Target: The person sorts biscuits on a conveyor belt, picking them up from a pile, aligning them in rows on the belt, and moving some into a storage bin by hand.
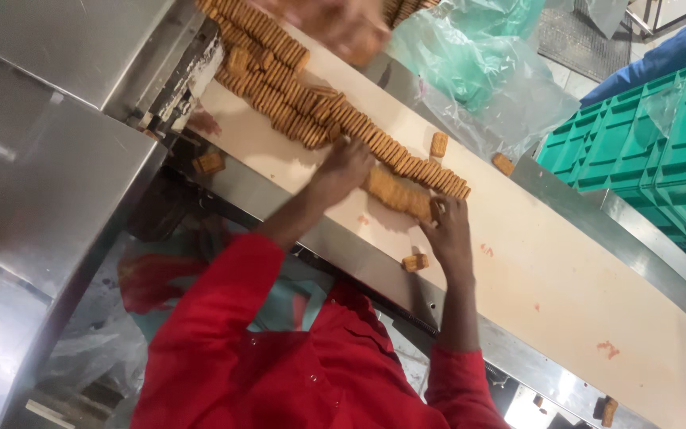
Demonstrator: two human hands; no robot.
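Observation:
A cream conveyor belt [565,278] runs diagonally across the view and carries long rows of brown biscuits [279,75] standing on edge. My left hand [344,168] presses on the upper end of a short row of biscuits [397,193] at the near side of the belt. My right hand [448,230] closes on the lower end of the same row, so it is squeezed between both hands. Both arms wear red sleeves. Another person's hand [335,24], blurred, hovers over the biscuits at the top.
A steel machine housing [57,159] fills the left side. Green plastic crates [660,135] stand at the right, with a green plastic bag [478,63] beyond the belt. Loose biscuits [438,144] lie on the belt, and one biscuit [415,262] sits on the belt's near steel frame.

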